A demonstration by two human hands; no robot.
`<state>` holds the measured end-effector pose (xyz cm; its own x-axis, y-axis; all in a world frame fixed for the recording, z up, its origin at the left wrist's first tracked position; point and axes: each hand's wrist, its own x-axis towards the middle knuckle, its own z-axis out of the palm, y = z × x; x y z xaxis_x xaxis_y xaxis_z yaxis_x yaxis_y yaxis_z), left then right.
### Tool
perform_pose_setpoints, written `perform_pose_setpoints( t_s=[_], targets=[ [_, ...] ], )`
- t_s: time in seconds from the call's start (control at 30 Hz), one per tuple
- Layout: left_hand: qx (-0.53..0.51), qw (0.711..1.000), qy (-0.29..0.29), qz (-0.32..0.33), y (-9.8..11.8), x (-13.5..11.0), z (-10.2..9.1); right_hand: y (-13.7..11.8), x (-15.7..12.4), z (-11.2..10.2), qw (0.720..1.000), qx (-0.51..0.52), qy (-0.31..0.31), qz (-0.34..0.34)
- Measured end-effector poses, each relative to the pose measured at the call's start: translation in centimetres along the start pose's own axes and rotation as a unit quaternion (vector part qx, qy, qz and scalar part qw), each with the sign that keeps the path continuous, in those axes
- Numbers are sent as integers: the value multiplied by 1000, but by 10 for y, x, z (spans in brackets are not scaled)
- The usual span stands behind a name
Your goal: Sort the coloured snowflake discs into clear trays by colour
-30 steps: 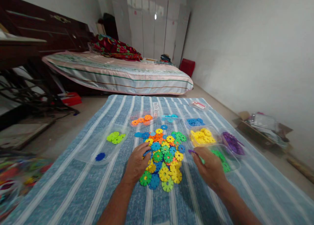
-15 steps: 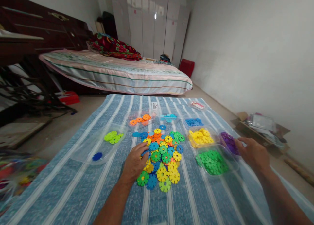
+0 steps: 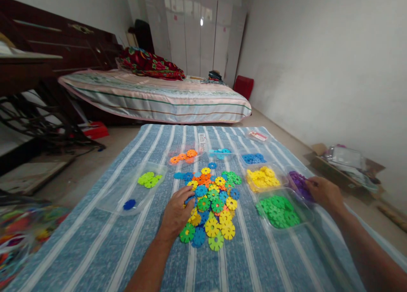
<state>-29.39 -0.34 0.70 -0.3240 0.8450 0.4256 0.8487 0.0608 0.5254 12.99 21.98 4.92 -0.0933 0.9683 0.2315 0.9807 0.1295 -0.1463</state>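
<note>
My left hand (image 3: 178, 211) rests at the left side of a loose pile of notched plastic flower discs (image 3: 218, 205) in yellow, green, blue and orange. Its thumb and fingers close around a dark blue disc (image 3: 190, 200), partly hidden by them. Over on the right, my right hand (image 3: 324, 193) is at the clear tub of purple discs (image 3: 298, 182), its fingertips pinched on a purple disc that barely shows. Beside that tub stand a tub of green discs (image 3: 280, 211) and a tub of yellow discs (image 3: 263, 177).
Farther back are trays with blue discs (image 3: 253, 158), light blue discs (image 3: 220, 153) and orange discs (image 3: 182, 157). At left, a clear tray (image 3: 111, 198) holds lime discs (image 3: 149, 179) and a dark blue one. A striped cloth (image 3: 127, 249) lies beneath; a bed (image 3: 159, 96) stands beyond.
My right hand's fingers, spread apart before, have come together at the purple tub. My left hand stays at the pile, its thumb and fingers a little closer. The view has shifted slightly.
</note>
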Motion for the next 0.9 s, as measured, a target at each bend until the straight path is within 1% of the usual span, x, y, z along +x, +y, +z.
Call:
perform_pose_setpoints(
  t_s=[0.07, 0.1, 0.2, 0.27, 0.33, 0.43, 0.5, 0.57, 0.67, 0.7, 0.73, 0.77, 0.8, 0.83, 0.9],
  targets=[
    [-1, 1000, -2, 0, 0, 0, 0, -3, 3, -3, 1000, 5, 8, -15],
    [-1, 1000, -3, 0, 0, 1, 0, -5, 3, -4, 999, 7, 25, -23],
    [-2, 1000, -8, -2, 0, 0, 0, -9, 4, -4, 994, 18, 102, -38],
    [-3, 1000, -9, -5, 1, 0, 0, -10, 3, -3, 991, 22, 123, -47],
    [-3, 1000, -8, -8, 0, 0, 0, -10, 1, -1, 994, 8, 97, -40],
    [1, 1000, -11, -9, 1, 0, 0, -10, -3, 1, 999, -37, 40, -5],
    [3, 1000, -15, -9, 1, 0, 0, -10, -5, 1, 998, -57, 35, 8],
    [3, 1000, -17, -11, 2, 0, -1, -11, -4, 0, 997, -67, 22, 2],
    [3, 1000, -18, -11, 3, 0, -1, -15, -2, -1, 996, -82, -26, -11],
    [2, 1000, -18, -11, 3, 0, -1, -17, -1, -1, 996, -84, -25, -9],
    [2, 1000, -19, -11, 2, 0, -1, -20, 1, -1, 997, -83, -9, -3],
    [2, 1000, -18, -11, 2, 0, -1, -22, 2, -1, 997, -76, 16, 0],
    [2, 1000, -16, -12, 2, 0, -1, -25, 4, 0, 997, -65, 39, -10],
    [2, 1000, -14, -11, 1, 0, -1, -27, 5, 1, 997, -50, 52, -37],
    [-1, 1000, -10, -10, 1, -1, 0, -31, 9, 4, 992, -21, 47, -115]
  ],
)
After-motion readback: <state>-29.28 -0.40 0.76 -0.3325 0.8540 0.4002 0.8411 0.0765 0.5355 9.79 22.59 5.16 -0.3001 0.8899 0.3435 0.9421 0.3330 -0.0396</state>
